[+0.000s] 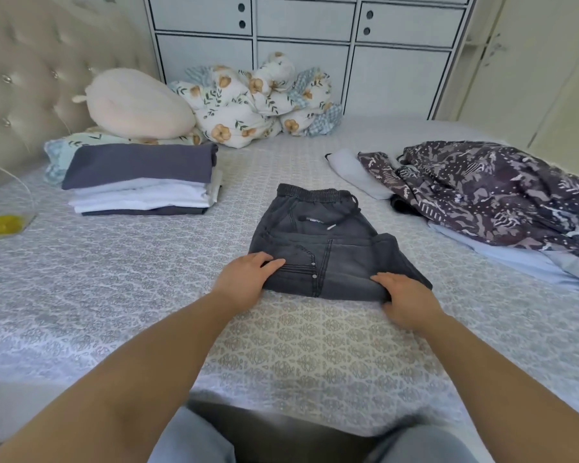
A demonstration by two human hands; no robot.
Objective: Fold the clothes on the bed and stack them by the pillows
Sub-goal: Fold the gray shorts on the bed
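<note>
Then both hands gripped the near edge of the dark jeans (318, 248) on the bed (114, 295): left hand (244, 279), right hand (405, 295).

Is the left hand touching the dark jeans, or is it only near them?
Touching. In the head view the left hand grips the near left edge of the jeans, its fingers lying on the fabric with no gap.

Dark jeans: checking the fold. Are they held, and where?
Both hands, left hand and right hand, grip the dark jeans at the near folded edge.
</note>
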